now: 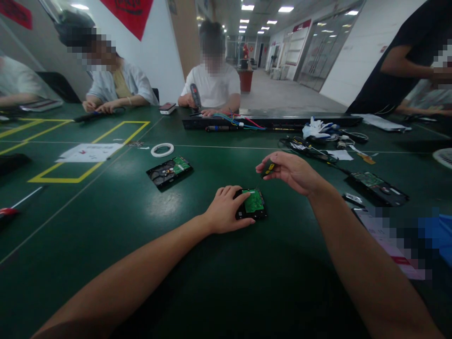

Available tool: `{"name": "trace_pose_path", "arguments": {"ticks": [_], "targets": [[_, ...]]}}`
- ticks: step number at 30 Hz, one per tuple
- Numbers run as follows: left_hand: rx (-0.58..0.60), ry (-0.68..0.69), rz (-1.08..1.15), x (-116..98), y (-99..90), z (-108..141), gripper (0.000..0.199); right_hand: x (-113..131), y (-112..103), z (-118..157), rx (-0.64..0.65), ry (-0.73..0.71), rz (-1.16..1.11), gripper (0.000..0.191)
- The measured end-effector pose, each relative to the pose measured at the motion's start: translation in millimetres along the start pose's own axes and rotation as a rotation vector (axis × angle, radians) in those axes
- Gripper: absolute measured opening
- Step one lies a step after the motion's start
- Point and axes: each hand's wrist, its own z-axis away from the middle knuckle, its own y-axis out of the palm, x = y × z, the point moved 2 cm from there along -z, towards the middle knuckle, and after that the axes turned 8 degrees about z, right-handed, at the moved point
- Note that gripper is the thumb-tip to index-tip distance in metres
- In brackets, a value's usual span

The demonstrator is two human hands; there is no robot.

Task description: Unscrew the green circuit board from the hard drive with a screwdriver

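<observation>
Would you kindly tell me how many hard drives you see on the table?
3: the centre drive under the left hand, the left drive just nearer than the white ring, and the right drive to the right of the right hand. Others may be hidden.

Black hard drive lying flat, green board up; dark, yellow-marked screwdriver tilted over far edge.

free room between white ring and right hand; cables obstruct farther right.
</observation>
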Motion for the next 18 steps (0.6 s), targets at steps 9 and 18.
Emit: {"name": "trace_pose_path", "arguments": {"ticks": [9, 18], "targets": [[-0.003, 0.001, 0.0, -0.3, -0.2, -0.2, 0.089, 0.0, 1.0, 0.5, 0.011, -0.021, 0.007, 0.013], [-0.002, 0.003, -0.006, 0.6, 1.3, -0.4, 0.089, -1.1, 0.2, -0.5, 0.0, -0.018, -0.007, 0.012]]}}
